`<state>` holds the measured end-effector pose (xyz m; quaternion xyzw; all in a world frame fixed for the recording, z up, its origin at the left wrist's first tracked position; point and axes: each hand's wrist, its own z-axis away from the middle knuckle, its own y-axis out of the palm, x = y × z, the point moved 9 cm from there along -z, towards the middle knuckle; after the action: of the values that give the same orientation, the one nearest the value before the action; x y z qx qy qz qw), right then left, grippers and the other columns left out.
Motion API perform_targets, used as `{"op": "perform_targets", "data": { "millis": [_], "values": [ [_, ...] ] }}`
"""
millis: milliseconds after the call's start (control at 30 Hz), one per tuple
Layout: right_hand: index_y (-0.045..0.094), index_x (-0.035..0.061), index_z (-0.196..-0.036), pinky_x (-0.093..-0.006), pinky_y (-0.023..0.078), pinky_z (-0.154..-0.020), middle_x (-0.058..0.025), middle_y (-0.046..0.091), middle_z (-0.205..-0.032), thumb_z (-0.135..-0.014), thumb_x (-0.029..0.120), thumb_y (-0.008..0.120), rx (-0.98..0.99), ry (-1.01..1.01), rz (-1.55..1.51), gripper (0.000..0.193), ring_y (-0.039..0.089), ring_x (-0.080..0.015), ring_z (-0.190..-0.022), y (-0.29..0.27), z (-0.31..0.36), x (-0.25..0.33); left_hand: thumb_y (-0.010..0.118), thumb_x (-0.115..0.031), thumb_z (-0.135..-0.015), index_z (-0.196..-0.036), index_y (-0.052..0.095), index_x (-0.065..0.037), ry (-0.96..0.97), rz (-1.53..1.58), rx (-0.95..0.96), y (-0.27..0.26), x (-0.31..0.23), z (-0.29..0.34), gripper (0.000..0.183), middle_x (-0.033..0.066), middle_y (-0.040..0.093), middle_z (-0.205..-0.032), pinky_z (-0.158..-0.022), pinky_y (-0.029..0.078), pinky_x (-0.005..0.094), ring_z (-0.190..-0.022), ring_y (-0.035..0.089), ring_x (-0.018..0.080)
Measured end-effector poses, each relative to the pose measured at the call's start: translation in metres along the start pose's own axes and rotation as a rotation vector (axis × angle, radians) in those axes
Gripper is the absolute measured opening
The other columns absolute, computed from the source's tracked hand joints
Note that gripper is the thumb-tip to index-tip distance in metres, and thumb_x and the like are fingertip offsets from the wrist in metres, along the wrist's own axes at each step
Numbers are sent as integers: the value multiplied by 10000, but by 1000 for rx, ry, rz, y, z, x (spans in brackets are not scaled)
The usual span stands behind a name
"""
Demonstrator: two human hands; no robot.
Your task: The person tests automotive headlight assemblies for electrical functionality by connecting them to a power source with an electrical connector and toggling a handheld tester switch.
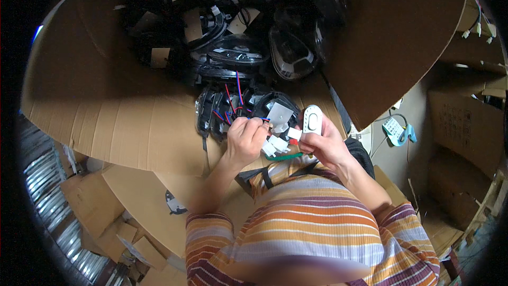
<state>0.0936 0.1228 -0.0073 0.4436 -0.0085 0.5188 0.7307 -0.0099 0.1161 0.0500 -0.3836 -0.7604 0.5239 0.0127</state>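
Note:
My left hand (246, 140) is closed in a pinch on thin red and blue wires (239, 87), whose loose ends stick up past the fingers. My right hand (330, 145) grips a white oval handheld device (313, 118) with a raised oval ring on its face. Between the two hands hang several white plug connectors (279, 144), with a small red piece beside the right fingers. Just beyond them is a pale grey square tag (279, 115). Black lamp housings (211, 108) lie right behind the left hand. A green strip (286, 157) shows under the connectors.
Ahead, a large cardboard box (106, 127) holds several black headlamps (238, 50) with clear lenses and cardboard pieces among them. Its raised flap (391, 37) stands at the right. A white and blue device with cables (396, 131) lies farther right. Cut cardboard and stacked shiny pieces (50, 190) are at the left.

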Motion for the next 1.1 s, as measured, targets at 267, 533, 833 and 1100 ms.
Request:
{"op": "perform_targets", "data": {
  "millis": [267, 533, 833, 1100],
  "values": [
    [362, 47, -859, -199, 313, -409, -40, 433, -648, -649, -77, 446, -61, 23, -18, 258, 396, -94, -477, -7, -1, -12, 576, -22, -595, -640, 474, -36, 25, -67, -84, 0, 0, 3, 112, 53, 449, -653, -465, 332, 258, -507, 432, 166],
    [367, 43, -816, -191, 317, -406, -36, 432, -629, -655, -50, 457, -232, -111, 144, 206, 394, -86, -466, -17, 2, -14, 600, -2, -566, -617, 465, -53, 53, -141, -201, -8, 1, 1, 153, 31, 436, -613, -446, 316, 244, -494, 423, 149],
    [369, 57, -838, -193, 328, -440, -32, 430, -677, -650, -35, 457, -264, -353, 372, 227, 409, -89, -513, -16, -1, -2, 596, -34, -572, -640, 487, -52, 44, -103, -234, -13, 0, -2, 129, 35, 444, -627, -445, 317, 249, -494, 419, 156],
    [358, 77, -883, -201, 331, -480, -34, 412, -722, -660, 33, 391, -108, -191, 40, 230, 394, -97, -575, -13, -3, -15, 584, -57, -579, -652, 487, -56, 1, -51, -162, -7, 4, 6, 121, 36, 449, -656, -448, 313, 256, -486, 407, 162]
  ]
}}
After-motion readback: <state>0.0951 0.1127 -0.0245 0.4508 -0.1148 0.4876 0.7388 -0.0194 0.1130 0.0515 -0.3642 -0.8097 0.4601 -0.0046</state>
